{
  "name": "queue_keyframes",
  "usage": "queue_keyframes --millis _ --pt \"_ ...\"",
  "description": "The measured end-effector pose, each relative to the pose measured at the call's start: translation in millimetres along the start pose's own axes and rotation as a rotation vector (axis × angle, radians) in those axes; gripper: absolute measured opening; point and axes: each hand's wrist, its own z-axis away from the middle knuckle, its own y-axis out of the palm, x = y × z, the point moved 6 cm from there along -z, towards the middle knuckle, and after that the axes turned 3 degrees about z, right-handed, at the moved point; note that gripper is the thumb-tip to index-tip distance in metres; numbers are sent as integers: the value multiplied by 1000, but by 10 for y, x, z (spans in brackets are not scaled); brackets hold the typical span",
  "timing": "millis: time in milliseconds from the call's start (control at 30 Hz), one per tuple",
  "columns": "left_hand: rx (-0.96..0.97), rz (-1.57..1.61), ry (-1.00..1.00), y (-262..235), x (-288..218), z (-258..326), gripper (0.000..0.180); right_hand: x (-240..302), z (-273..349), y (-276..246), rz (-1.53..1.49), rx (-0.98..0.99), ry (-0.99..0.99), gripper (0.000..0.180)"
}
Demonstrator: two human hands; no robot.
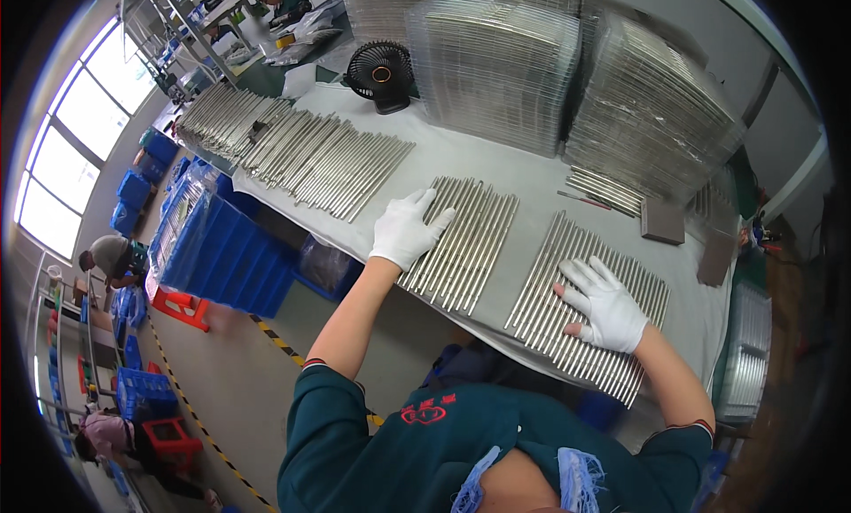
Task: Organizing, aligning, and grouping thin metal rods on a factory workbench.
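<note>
Head view: white-gloved left hand [409, 230] and right hand [605, 309], loosely spread, overlie slim silver metal rods [480, 247] running lengthwise away from the body.

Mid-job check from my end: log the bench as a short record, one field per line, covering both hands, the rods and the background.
Left hand: white glove, fingers spread, at the left side of the middle rod group
Right hand: white glove, bare fingertips showing, over the right rod group
Other rods: long spread toward the left
Surface: pale cloth
Behind: black fan, tall plastic-covered stacks
</note>
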Motion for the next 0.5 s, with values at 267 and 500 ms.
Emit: queue_keyframes --millis 267,500 --pt "38 -5 -38 32 -217 11 70 -281 1009 -89 33 22 271 76" --pt "34 -53 24 219 -666 119 78 -352 1199 -84 6 30 272 78"
